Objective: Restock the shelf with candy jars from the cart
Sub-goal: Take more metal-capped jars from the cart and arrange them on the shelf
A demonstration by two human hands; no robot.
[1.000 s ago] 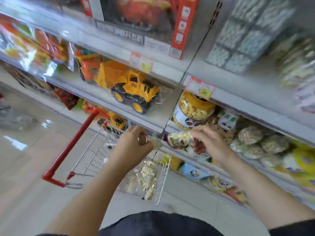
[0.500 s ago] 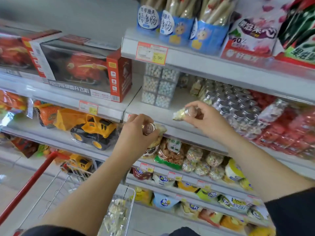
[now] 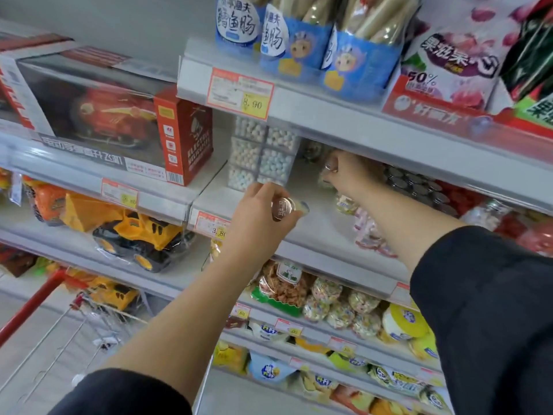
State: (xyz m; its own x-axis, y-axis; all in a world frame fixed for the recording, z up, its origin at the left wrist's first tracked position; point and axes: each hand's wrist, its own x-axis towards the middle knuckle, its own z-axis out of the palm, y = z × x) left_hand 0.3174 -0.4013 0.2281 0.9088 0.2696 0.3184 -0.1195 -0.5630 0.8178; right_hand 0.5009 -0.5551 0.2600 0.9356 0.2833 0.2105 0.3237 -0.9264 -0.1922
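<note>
My left hand (image 3: 263, 217) grips a small candy jar (image 3: 288, 207) by its silver lid, just in front of the white shelf (image 3: 317, 232). My right hand (image 3: 348, 172) reaches deep over that shelf and holds a second candy jar (image 3: 325, 178), mostly hidden by my fingers. Rows of silver-lidded candy jars (image 3: 419, 187) stand further right on the same shelf. The wire cart (image 3: 89, 327) with a red handle is at the lower left; its contents are out of view.
Clear boxes of pastel candy balls (image 3: 260, 154) stand at the shelf's left end. A boxed red toy (image 3: 119, 115) and a yellow toy truck (image 3: 140, 235) fill the left bay. Snack bags (image 3: 329, 301) line the shelves below, and blue tubs (image 3: 299, 40) stand above.
Both hands have risen from the cart to the shelf with their jars. My right hand has moved deeper in over the shelf; my left hand has moved up to its front edge.
</note>
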